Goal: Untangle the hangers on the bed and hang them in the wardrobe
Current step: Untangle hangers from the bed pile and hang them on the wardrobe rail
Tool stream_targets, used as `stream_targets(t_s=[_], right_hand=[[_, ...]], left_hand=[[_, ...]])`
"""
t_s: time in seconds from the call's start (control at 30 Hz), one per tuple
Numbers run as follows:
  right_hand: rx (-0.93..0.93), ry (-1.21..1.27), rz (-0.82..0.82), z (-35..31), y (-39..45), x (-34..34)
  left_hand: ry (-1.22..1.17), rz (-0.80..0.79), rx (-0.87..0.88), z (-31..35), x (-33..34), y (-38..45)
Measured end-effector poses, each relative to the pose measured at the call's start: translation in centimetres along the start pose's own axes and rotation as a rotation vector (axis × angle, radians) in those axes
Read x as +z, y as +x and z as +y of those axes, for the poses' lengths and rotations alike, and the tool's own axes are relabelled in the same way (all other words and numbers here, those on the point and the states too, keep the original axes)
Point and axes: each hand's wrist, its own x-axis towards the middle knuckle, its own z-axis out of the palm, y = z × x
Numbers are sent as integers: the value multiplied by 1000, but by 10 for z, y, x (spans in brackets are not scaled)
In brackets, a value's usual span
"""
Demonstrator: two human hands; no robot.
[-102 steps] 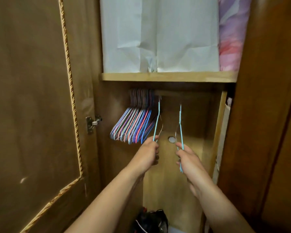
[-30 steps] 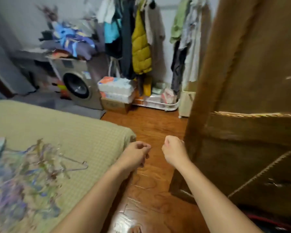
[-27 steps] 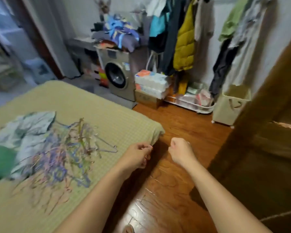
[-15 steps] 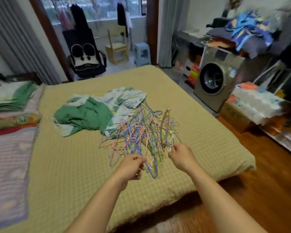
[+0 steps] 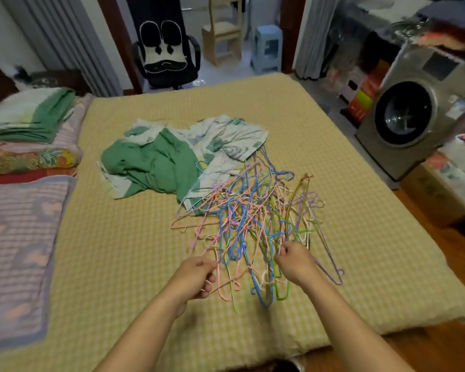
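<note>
A tangled pile of thin wire hangers (image 5: 250, 218) in pink, blue, purple, green and yellow lies on the yellow-green bed (image 5: 118, 251), near its front right corner. My left hand (image 5: 196, 275) is at the pile's near left edge, its fingers curled round a pink hanger (image 5: 227, 287). My right hand (image 5: 293, 260) is at the pile's near right side, its fingertips pinching wires of the tangle. The wardrobe is out of view.
A crumpled green and white cloth (image 5: 172, 162) lies behind the hangers. Folded blankets (image 5: 27, 135) are stacked at the left of the bed. A washing machine (image 5: 411, 114) stands to the right, on the wooden floor (image 5: 440, 345). An office chair (image 5: 164, 49) is beyond the bed.
The view has swung from the wardrobe, past the door and floor, to the bed. Both hands, which held nothing on the way, have reached the hanger pile and closed on wires.
</note>
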Motion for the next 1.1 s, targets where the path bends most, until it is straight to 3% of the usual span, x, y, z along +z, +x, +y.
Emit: stream_targets(t_s=[0.17,0.3,0.5,0.67,0.8,0.9,1.03,1.1], right_hand=[[-97,-124,-155,-15,91,7],[-172,-144,-147,-35,160,29],[-277,-176,-108,-36,272,117],[-348,-137,-44,-21,306,167],[-314,-75,-71,-11,309,185],[-259,-36,-98,-20,308,196],[-182,60,-164,-39,301,206],[-101,106,-201,-41,304,218]], left_hand=[[-37,126,-71,-6,19,62],[95,217,-86,-31,14,133],[458,471,-13,-43,-49,347],[726,593,53,-33,-107,489],[704,490,32,-24,-115,515],[683,455,130,-12,-120,503],[264,572,474,10,-131,441],[39,567,552,7,-137,398]])
